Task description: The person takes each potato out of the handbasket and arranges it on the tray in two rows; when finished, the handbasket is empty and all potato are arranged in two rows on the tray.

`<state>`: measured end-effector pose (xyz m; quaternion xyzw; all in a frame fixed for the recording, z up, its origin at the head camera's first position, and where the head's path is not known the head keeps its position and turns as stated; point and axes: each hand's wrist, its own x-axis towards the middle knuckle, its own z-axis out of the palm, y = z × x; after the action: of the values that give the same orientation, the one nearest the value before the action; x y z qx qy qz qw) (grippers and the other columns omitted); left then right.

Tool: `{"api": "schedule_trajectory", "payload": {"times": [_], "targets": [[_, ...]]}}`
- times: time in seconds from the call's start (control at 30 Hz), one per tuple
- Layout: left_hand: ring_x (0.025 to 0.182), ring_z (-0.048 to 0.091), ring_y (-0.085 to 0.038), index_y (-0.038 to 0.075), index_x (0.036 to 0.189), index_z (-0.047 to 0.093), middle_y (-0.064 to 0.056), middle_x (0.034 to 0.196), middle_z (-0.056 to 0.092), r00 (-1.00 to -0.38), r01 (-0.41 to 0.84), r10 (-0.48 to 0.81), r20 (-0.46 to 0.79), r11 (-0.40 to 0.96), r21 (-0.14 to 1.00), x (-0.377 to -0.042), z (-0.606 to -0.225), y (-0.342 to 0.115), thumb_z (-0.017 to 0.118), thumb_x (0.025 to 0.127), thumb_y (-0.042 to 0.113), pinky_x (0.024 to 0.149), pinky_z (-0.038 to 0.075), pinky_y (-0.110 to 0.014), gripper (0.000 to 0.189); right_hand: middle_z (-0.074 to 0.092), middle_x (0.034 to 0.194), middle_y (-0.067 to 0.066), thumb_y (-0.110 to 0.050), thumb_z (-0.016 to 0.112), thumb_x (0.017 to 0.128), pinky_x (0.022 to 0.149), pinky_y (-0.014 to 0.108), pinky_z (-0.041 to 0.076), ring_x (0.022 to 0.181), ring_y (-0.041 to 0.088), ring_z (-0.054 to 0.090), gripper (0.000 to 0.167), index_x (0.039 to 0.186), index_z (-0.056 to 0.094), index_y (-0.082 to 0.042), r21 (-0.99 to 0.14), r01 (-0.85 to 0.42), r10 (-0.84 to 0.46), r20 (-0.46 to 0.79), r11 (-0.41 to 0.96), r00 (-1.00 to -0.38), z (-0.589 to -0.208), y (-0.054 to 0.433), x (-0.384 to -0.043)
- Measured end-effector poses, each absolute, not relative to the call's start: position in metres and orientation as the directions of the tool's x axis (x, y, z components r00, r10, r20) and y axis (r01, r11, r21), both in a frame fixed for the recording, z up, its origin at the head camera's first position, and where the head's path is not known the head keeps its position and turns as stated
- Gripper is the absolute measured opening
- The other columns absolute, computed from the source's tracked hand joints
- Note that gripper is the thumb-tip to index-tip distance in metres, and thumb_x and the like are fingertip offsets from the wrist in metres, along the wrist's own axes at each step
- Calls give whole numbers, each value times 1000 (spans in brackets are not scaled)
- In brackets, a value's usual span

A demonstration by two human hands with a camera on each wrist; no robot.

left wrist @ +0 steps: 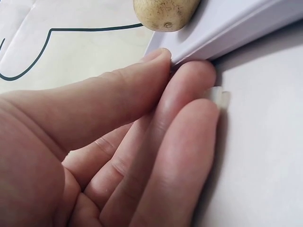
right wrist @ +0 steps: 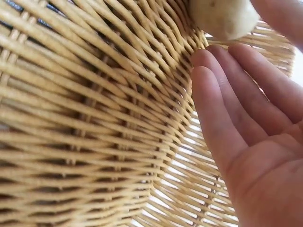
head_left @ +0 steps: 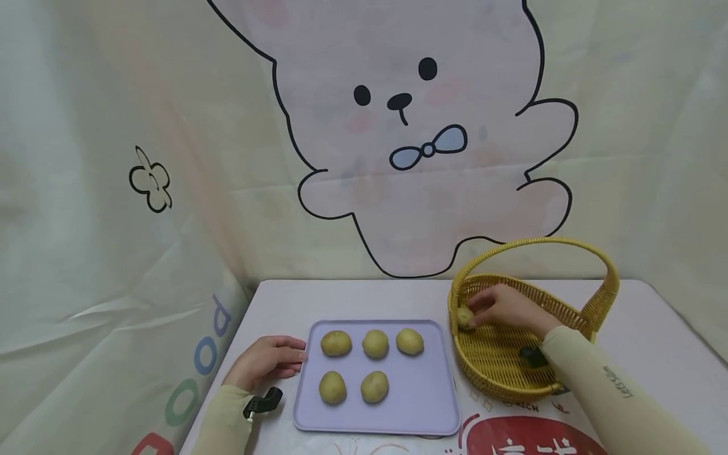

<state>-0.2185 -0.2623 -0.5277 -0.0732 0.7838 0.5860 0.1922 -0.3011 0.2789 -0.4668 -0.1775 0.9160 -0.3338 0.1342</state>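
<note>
In the head view my right hand (head_left: pixel 506 306) reaches inside the yellow woven basket (head_left: pixel 500 373), at a potato (head_left: pixel 464 318) by its left wall. The right wrist view shows that potato (right wrist: pixel 225 18) between the thumb and the fairly straight fingers (right wrist: pixel 241 94); a gap shows below it, and its top is out of frame. My left hand (head_left: pixel 270 360) is at the left edge of the lilac tray (head_left: pixel 421 398), its fingertips touching the rim (left wrist: pixel 227 40) from outside. Several potatoes lie on the tray, including one (head_left: pixel 335 343) at its back left.
A dark green object (head_left: pixel 533 357) lies in the basket, partly hidden by the right sleeve. The basket's tall handle (head_left: pixel 546 241) arches over the right arm. Behind the white table (head_left: pixel 352 300) hangs a curtain with a bear drawing (head_left: pixel 398 189). Red printing (head_left: pixel 529 436) marks the table's front.
</note>
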Motion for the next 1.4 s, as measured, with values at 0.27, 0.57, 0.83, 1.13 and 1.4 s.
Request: {"api": "schedule_trajectory", "payload": {"times": [0.27,0.57,0.83,1.13,1.4], "targets": [[83,76,-12,-2,133,70,-4,97,80,-916,-342,103,-387,304,889,-216,-524,-261,85,94,21,76,66,-27,48,81,119,7,-41,93,84,102,55,58,112,24,72,53,123,80,-6,-621,-236,-398,-134,748,-908,-465,271,-300],[84,77,-11,-3,133,70,-4,97,81,-917,-334,118,-381,294,896,-218,-526,-257,84,94,20,75,66,-27,47,82,111,4,-38,92,86,91,42,59,102,17,71,41,114,83,-10,-596,-252,-395,-120,762,-911,-466,272,-301],[82,76,-11,-3,131,71,-4,95,80,-916,-341,108,-386,293,893,-217,-527,-256,85,94,18,74,66,-26,45,82,110,3,-38,91,87,94,48,62,104,19,74,39,115,83,-11,-576,-280,-412,-110,768,-905,-463,272,-296],[81,75,-10,-2,130,72,-4,94,80,-916,-343,99,-389,310,887,-218,-523,-257,86,93,20,73,64,-24,45,81,119,5,-42,89,89,94,45,58,107,20,69,46,123,81,-12,-556,-297,-383,-41,776,-923,-441,275,-275],[81,74,-9,-1,131,72,-4,94,78,-914,-352,96,-395,299,887,-216,-522,-258,85,93,19,73,63,-23,45,80,115,-1,-46,90,88,86,34,55,99,16,65,51,126,81,-14,-552,-313,-357,31,773,-934,-423,272,-236]]}}
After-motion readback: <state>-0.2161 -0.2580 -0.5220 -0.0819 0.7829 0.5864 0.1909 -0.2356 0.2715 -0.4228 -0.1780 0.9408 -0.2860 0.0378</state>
